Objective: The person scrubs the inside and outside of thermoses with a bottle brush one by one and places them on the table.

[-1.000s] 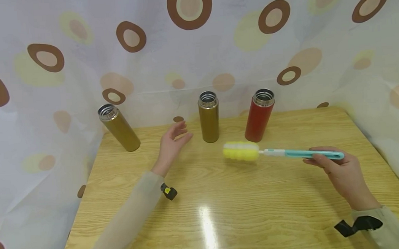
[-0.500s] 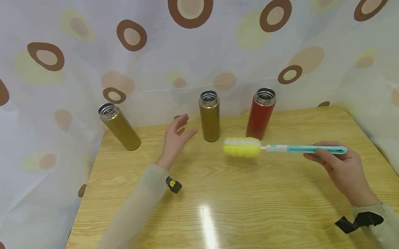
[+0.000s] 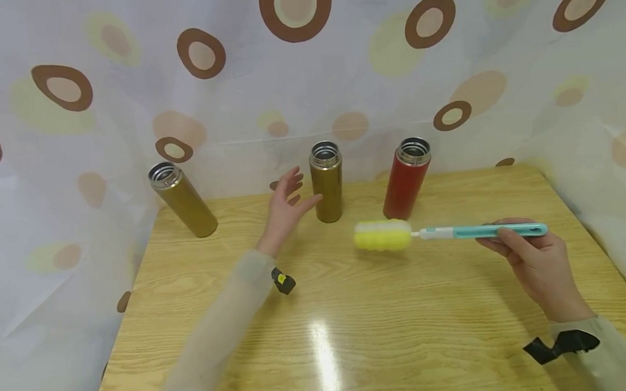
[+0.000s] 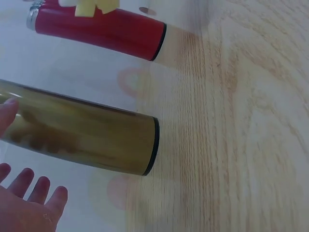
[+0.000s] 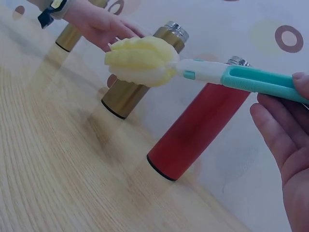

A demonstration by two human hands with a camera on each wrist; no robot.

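Observation:
My left hand (image 3: 284,215) reaches to the left side of the middle gold thermos bottle (image 3: 328,185), fingers spread and thumb across its front in the head view. In the left wrist view the fingers (image 4: 36,188) lie beside that bottle (image 4: 96,133), apart from it. My right hand (image 3: 543,265) grips a bottle brush (image 3: 471,232) by its turquoise handle, held level above the table. Its yellow and white sponge head (image 3: 382,236) points left, in front of the red thermos bottle (image 3: 406,184). Both bottles stand upright without lids, their steel mouths showing.
Another lidless gold thermos bottle (image 3: 184,203) stands at the back left of the wooden table (image 3: 386,334). A patterned sheet (image 3: 253,103) hangs right behind the bottles and along both sides.
My left hand has moved right and away from me, up to the middle gold bottle. The brush in my right hand has shifted slightly to the right and become more level.

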